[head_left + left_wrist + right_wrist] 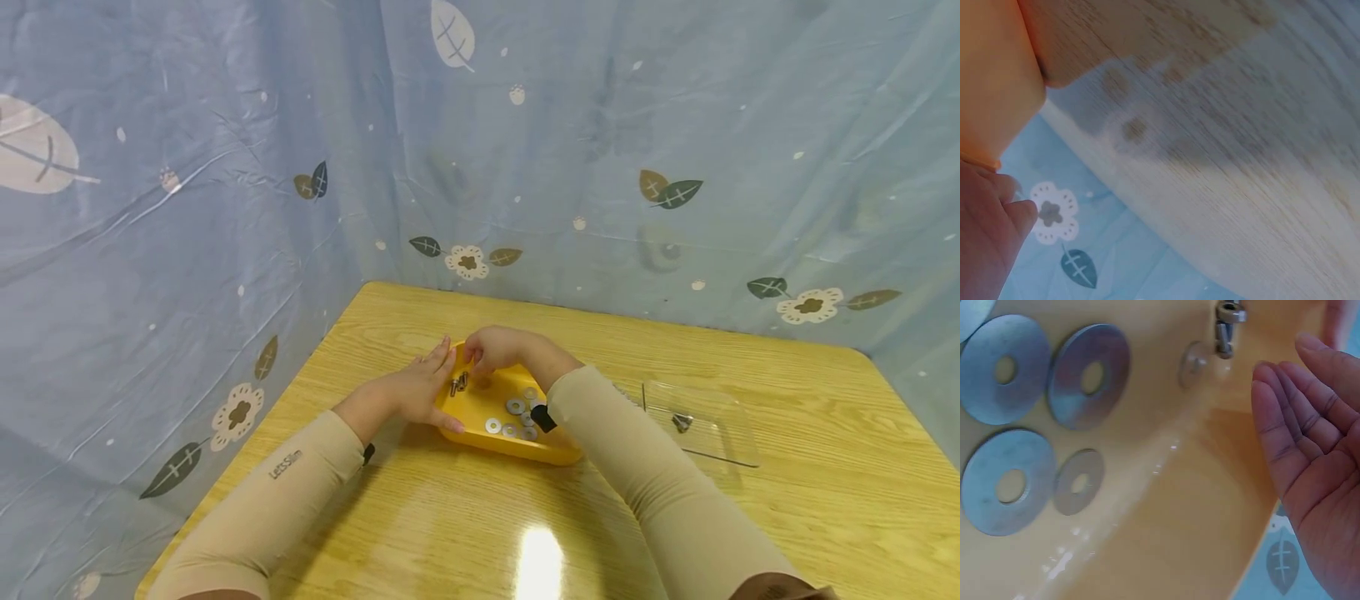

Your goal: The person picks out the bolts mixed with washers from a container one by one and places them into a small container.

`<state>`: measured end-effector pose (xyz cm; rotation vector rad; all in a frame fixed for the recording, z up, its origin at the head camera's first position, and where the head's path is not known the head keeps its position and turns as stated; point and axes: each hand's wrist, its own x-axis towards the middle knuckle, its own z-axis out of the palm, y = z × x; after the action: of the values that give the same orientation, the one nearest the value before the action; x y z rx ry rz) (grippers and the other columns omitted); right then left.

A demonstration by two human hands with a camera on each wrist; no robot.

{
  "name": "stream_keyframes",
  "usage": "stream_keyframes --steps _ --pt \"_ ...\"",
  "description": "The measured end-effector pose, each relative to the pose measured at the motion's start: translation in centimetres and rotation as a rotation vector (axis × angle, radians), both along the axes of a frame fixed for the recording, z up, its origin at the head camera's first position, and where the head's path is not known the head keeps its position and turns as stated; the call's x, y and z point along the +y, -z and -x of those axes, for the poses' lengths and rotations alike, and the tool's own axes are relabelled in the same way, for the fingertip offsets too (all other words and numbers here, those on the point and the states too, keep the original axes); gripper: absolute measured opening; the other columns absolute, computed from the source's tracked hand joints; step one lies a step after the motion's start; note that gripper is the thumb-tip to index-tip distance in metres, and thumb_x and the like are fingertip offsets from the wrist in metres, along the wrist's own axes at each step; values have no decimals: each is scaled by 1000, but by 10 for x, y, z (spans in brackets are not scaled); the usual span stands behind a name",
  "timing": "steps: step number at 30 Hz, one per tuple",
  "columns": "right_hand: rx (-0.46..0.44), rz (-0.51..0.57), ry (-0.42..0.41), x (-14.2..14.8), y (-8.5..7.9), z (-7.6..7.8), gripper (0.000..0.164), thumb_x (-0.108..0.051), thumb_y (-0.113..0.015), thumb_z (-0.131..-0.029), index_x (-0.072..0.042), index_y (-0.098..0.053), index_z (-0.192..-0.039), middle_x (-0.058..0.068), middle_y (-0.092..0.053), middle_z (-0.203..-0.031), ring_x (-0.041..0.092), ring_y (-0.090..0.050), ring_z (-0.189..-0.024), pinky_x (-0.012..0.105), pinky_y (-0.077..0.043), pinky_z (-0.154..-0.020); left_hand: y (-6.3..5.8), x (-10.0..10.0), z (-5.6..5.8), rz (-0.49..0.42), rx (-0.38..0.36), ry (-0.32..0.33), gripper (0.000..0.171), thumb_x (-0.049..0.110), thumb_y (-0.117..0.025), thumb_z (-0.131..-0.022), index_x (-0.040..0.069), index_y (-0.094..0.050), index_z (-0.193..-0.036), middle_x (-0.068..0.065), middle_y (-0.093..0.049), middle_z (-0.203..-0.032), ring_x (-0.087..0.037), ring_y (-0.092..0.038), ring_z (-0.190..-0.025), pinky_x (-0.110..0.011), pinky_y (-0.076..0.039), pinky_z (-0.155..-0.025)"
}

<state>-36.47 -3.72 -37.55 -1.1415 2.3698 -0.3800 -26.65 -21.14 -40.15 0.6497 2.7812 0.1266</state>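
On my feed, the yellow tray (510,447) sits on the bench (420,525), washers (1007,403) and bolts (458,384) inside. My left hand (416,390) lies spread against its left end; my right hand (498,348), loosely cupped, empty, is near the bolts. A clear container (722,459) holds metal pieces (682,423).

Tabletop (420,517): wood-grain, glossy, bright glare toward near edge. Tray (517,451): yellow plastic, smooth, inside glossy with small highlights. Washers (1069,381): flat grey metal, smooth, dull sheen; smaller ones look duller. Screws (459,384): shiny metal. Box (720,408), toward tabletop's right edge: clear, glossy, looks like hard plastic. Bits (682,423) in it: dark, metallic-looking. Curtain (562,150), beyond far and left edges: creased, satiny sheen, cloth or plastic, can't tell. Sleeves (300,475): matt, smooth, stretchy-looking cloth.
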Motion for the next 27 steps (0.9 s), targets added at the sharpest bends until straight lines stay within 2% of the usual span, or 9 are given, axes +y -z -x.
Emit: stream_keyframes --steps 11,21,27 --pt "22 -21 -20 -2 26 2 28 -15 -69 -81 -4 -62 -106 1 -63 -87 11 -57 -74 23 -47 -71 0 0 0 12 9 3 129 85 -44 -59 4 8 -145 -11 24 -148 -21 11 -138 -44 -9 -111" --pt "45 52 22 -3 40 2 35 -17 -71 -80 -2 -61 -110 0 -61 -81 10 -54 -69 21 -45 -66 -1 1 -1 18 5 6 128 84 -44 -61 4 8 -145 -13 24 -147 -21 12 -138 -45 -8 -111" --pt "36 109 55 -4 46 -1 33 -14 -71 -79 -2 -60 -107 0 -58 -75 9 -50 -63 19 -42 -59 1 0 1 17 6 7 128 84 -44 -60 5 9 -145 -12 25 -147 -20 13 -138 -44 -8 -111"
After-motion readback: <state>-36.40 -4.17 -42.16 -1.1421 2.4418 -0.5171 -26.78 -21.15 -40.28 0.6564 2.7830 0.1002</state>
